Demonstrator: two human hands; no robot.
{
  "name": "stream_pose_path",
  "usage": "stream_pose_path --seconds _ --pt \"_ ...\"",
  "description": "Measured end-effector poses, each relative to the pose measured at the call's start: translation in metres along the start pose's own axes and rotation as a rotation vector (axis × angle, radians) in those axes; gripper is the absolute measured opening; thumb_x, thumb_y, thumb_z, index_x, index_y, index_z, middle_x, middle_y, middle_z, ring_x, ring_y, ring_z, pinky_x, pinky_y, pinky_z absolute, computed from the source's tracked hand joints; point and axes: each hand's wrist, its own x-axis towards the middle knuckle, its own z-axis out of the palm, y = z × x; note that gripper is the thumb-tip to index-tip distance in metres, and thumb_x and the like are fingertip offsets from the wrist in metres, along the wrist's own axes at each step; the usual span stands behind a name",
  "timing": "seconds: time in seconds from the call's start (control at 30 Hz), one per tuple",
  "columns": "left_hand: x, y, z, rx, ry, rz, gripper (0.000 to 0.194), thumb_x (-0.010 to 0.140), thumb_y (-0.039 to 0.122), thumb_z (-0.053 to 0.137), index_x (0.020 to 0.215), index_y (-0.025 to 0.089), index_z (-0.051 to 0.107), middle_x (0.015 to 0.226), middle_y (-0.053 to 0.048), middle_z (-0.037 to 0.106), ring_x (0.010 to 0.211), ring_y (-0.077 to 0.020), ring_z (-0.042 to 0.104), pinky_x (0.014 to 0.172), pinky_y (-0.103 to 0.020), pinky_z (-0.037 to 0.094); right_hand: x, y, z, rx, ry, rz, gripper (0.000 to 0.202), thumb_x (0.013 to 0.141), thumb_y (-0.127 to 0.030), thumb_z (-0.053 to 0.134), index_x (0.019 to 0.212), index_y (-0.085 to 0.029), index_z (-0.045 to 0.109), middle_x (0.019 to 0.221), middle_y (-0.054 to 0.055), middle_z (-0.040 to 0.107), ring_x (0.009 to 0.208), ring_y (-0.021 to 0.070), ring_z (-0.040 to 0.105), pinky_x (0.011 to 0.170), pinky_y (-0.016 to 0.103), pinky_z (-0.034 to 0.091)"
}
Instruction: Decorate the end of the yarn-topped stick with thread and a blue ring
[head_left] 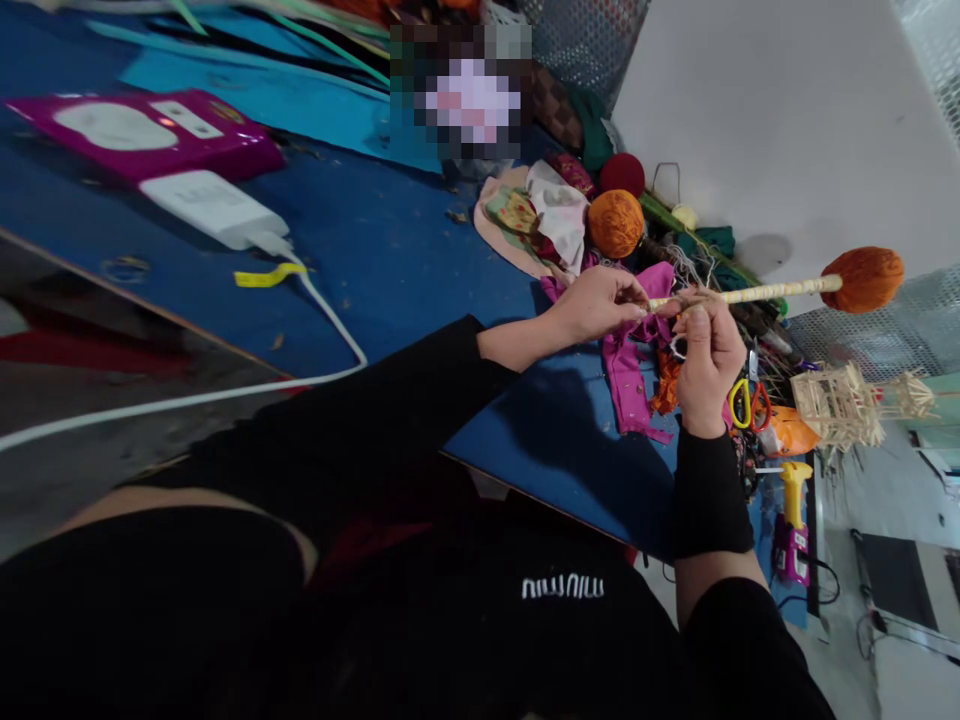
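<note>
A thin stick (780, 291) wrapped in a cream and yellow patterned strip runs between my hands, with an orange fabric ball (862, 279) on its right end. My left hand (598, 303) is closed in a pinch at the stick's left end. Further along, my right hand (709, 350) has its fingers and thumb closed around the wrapped part. Magenta cloth (626, 385) lies just below and behind the hands, and orange crumpled fabric (665, 382) shows beside my right hand. What exactly sits under the fingertips is hidden.
Beyond the hands lie an orange ball (616, 223), a red ball (622, 175) and fabric scraps (556, 215). Scissors (741, 403) and a yellow glue gun (795, 490) are at the right. A purple power strip (217, 125) with a white charger (214, 208) and cable occupies the left of the blue table (390, 260).
</note>
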Motion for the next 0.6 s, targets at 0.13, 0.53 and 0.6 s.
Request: stream_pose_path --seconds 0.13,0.53,0.6 --pt "-0.004 0.001 0.001 0.087 0.0 0.013 0.017 0.074 0.021 0.069 0.086 0.012 0.078 0.075 -0.004 0.076 0.065 -0.0139 0.063 0.065 -0.026 0.048 0.004 0.006 -0.006 -0.034 0.019 0.055 0.037 0.102 -0.052 0.053 0.079 -0.025 0.06 0.081 -0.001 0.067 0.074 0.0126 0.059 0.08 0.033 0.053" --pt "-0.011 0.004 -0.001 0.397 -0.046 0.061 0.015 0.083 0.024 0.069 0.092 0.016 0.079 0.081 -0.004 0.079 0.073 -0.0172 0.068 0.065 -0.026 0.042 0.009 0.029 -0.002 0.042 -0.097 0.039 0.041 0.102 -0.06 0.049 0.081 -0.026 0.058 0.09 0.001 0.066 0.09 0.016 0.065 0.086 0.035 0.057" --pt "-0.013 0.005 0.0 0.456 -0.055 0.085 0.019 0.085 0.024 0.065 0.097 0.017 0.079 0.086 -0.005 0.081 0.079 -0.0195 0.072 0.068 -0.028 0.044 0.009 0.034 -0.001 0.024 -0.096 0.053 0.042 0.102 -0.061 0.048 0.083 -0.026 0.06 0.093 0.002 0.067 0.09 0.0159 0.065 0.086 0.035 0.056"
